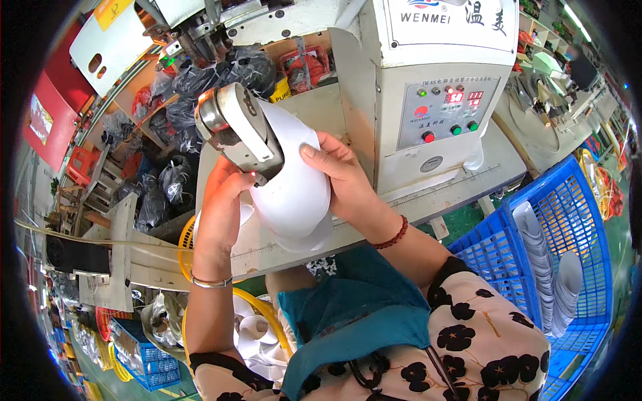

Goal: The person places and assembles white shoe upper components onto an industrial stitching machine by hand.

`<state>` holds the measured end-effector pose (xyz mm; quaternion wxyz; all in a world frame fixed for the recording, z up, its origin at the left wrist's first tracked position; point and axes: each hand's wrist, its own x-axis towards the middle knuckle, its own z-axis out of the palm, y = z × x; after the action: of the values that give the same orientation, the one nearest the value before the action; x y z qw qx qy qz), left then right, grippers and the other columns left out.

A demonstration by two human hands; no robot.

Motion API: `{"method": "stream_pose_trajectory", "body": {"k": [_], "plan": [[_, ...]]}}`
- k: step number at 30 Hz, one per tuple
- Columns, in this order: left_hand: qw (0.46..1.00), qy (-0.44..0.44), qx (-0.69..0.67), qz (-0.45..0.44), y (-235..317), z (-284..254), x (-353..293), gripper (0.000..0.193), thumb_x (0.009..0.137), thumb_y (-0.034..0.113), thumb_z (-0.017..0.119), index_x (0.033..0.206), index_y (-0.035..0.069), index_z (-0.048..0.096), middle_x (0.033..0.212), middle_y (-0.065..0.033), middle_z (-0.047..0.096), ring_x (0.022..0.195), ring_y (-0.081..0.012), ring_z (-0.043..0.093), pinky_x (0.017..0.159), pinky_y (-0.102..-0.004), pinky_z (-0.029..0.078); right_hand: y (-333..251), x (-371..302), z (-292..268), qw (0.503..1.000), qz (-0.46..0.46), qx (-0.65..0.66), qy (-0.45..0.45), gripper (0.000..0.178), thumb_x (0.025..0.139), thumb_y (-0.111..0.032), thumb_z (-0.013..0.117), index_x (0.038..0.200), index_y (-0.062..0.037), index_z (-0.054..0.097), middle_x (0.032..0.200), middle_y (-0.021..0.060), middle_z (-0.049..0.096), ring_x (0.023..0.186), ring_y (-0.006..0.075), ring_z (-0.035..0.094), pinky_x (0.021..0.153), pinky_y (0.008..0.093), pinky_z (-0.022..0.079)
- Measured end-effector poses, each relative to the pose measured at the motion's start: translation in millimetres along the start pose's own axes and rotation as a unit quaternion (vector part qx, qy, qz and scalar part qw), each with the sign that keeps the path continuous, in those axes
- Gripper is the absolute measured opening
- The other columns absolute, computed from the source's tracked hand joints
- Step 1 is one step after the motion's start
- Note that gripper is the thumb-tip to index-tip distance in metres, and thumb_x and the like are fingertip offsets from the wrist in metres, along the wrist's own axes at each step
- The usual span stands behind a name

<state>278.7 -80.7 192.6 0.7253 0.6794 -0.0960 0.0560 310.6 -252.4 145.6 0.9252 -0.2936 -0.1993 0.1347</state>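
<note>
A smooth white shoe upper is spread under the metal head of a machine, its curved toe end toward me. My right hand pinches its right side, thumb on top and fingers at the far edge. On the left, my left hand holds the upper's edge right beside the machine's head, thumb close to a small red light spot; some of its fingers are hidden behind the head. Another white layer shows below the upper's front end.
A control box with lit displays and buttons stands to the right. Beside my right arm is a blue basket with stacked white pieces. A yellow-rimmed basket of white pieces sits below my left arm. Black bags lie behind the machine.
</note>
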Motion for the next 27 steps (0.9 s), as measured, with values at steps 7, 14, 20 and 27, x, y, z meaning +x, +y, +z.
{"method": "stream_pose_trajectory", "body": {"k": [7,14,20,27], "plan": [[0.999,-0.012,-0.040,0.021,-0.3,1.5,1.9,0.048,0.072,0.008,0.055,0.119,0.000,0.047,0.110,-0.0088,0.056,0.101,-0.0160,0.053,0.089,-0.0285,0.040,17.7,-26.7,1.2,0.995,0.087,-0.042,-0.035,0.027,0.087,-0.017,0.058,0.110,-0.0031,0.055,0.097,0.0058,0.062,0.086,0.0122,0.060,0.078,0.0275,0.049],[0.999,-0.004,-0.036,0.016,8.1,0.3,1.3,0.047,0.072,0.005,0.057,0.118,0.000,0.049,0.108,-0.0078,0.057,0.100,-0.0152,0.054,0.088,-0.0285,0.041,18.2,-27.7,10.5,0.995,0.087,-0.019,-0.046,0.032,0.085,-0.016,0.060,0.114,-0.0032,0.052,0.104,0.0061,0.061,0.091,0.0131,0.060,0.082,0.0297,0.048],[1.000,0.003,-0.004,0.030,14.1,-3.1,1.5,0.050,0.072,0.004,0.056,0.121,0.000,0.048,0.112,-0.0077,0.056,0.102,-0.0159,0.053,0.091,-0.0291,0.038,9.6,-27.6,14.9,0.988,0.120,0.042,-0.081,0.035,0.086,-0.015,0.059,0.117,-0.0040,0.049,0.107,0.0058,0.060,0.097,0.0153,0.059,0.085,0.0334,0.049],[0.998,0.003,-0.054,0.021,11.0,0.7,0.3,0.054,0.074,0.006,0.054,0.126,0.001,0.041,0.118,-0.0085,0.052,0.106,-0.0159,0.050,0.092,-0.0294,0.039,22.8,-31.0,20.9,0.983,0.125,0.113,-0.073,0.037,0.087,-0.015,0.056,0.122,-0.0072,0.046,0.115,0.0039,0.056,0.104,0.0149,0.054,0.090,0.0346,0.044]]}}
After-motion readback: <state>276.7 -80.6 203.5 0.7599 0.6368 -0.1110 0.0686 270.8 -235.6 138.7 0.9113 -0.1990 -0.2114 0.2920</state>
